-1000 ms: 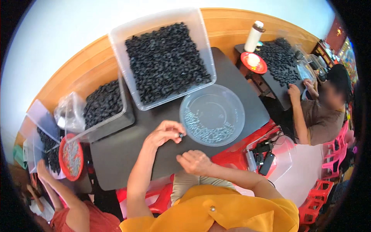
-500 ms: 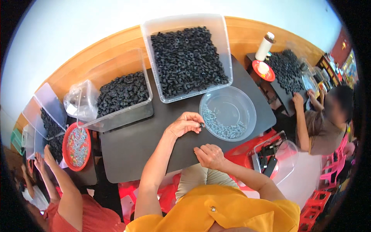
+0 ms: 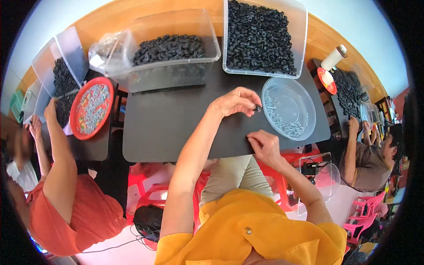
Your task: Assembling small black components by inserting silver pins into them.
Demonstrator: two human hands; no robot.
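Left hand (image 3: 234, 101), mid-frame, is pinching a small black ring (image 3: 257, 107) between fingertips, holding it just above the dark table (image 3: 168, 128) beside the rim of the clear round bowl (image 3: 288, 108), which is holding small grey pieces. Right hand (image 3: 264, 146), just below it, is resting curled at the table's near edge, fingers pressed together; whether it is gripping anything cannot be told. Clear bins of black rings (image 3: 260, 35) are sitting along the top of the frame, and a red tray (image 3: 90, 108) at the left.
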